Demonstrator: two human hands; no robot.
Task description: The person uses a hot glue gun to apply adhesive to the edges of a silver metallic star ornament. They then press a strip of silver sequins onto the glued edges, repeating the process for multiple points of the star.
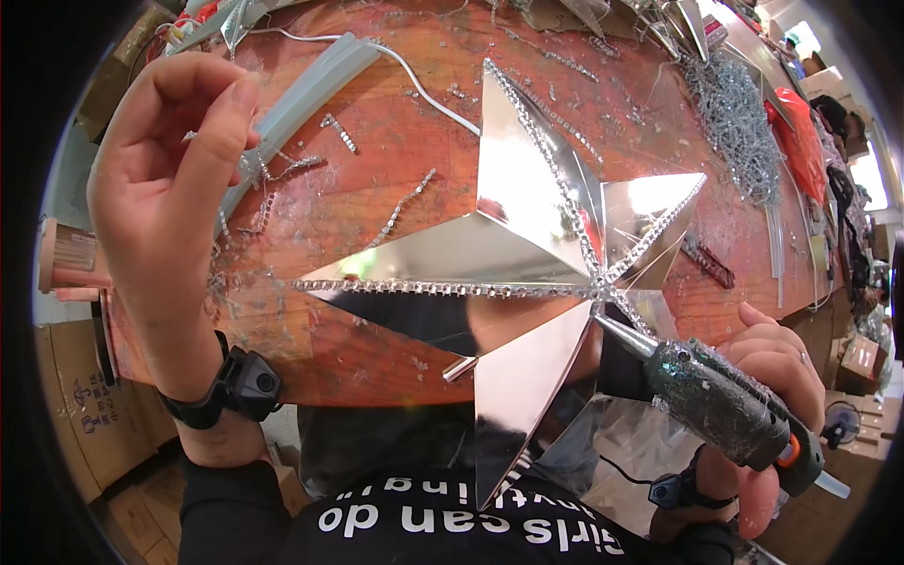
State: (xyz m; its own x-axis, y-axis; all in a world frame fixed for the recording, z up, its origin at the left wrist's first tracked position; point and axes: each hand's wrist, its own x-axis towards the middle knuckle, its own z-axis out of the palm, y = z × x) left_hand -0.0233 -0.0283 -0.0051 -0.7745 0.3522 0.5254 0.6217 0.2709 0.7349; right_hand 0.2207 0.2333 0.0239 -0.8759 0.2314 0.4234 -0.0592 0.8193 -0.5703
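A mirror-silver five-pointed star (537,207) leans over the table's near edge, its raised ridges meeting right of the picture's middle. Rhinestone chain (452,288) runs along several ridges to that centre; the lowest ridge looks bare. My right hand (777,363) grips a dark, glue-smeared hot glue gun (716,395), a clear glue stick (832,485) poking from its back. The nozzle tip is at the star's centre, just below where the chains meet. Raised at the upper left, my left hand (174,160) has thumb and fingertips pinched together. What lies between them I cannot make out.
Rhinestone scraps (405,207) lie scattered over the reddish wooden table (311,353). A bundle of translucent glue sticks (311,89) and a white cord (414,80) are behind the star. Far right are a heap of tangled silvery strands (739,127) and a red bag (802,141).
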